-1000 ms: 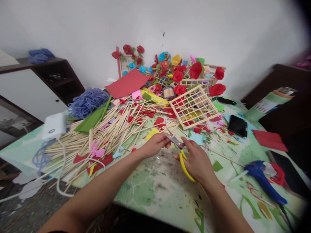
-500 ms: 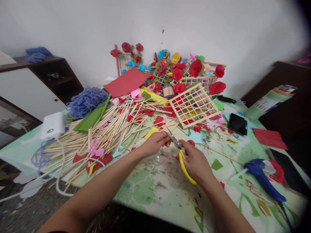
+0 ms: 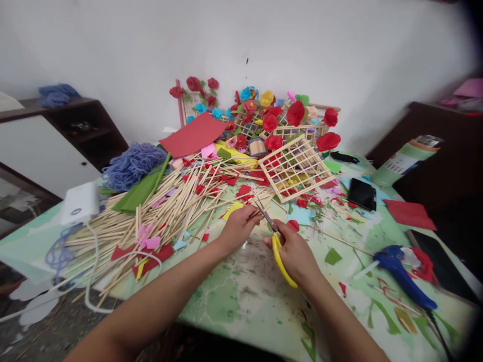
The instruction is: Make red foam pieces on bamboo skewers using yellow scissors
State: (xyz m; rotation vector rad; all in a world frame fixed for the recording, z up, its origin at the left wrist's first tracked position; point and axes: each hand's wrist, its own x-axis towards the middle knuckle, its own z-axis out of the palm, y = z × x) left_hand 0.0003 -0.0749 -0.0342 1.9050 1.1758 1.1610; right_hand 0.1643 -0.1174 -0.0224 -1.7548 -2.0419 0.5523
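My right hand (image 3: 296,251) is closed around the yellow handles of a pair of scissors (image 3: 278,256). Their metal blades point up and left, with the tips beside the fingers of my left hand (image 3: 240,227). That hand is closed in a pinch over the table, and whatever sits between its fingertips is too small and hidden to name. A round red piece (image 3: 293,225) shows just beyond my right thumb. Behind my left hand lies a scrap of yellow paper (image 3: 232,211), near a light blue sheet (image 3: 300,215).
Thin wooden sticks (image 3: 188,201) pile up on the left, beside blue yarn (image 3: 132,166) and a white box (image 3: 80,203) with a cable. A stick lattice (image 3: 298,168) and paper flowers (image 3: 296,113) stand behind. To the right are a blue glue gun (image 3: 405,276), a phone (image 3: 361,194) and a bottle (image 3: 405,161).
The camera view has shifted slightly, so the table's things appear a little further left and lower. Both hands keep nearly the same pose, with the scissors still beside the left fingers.
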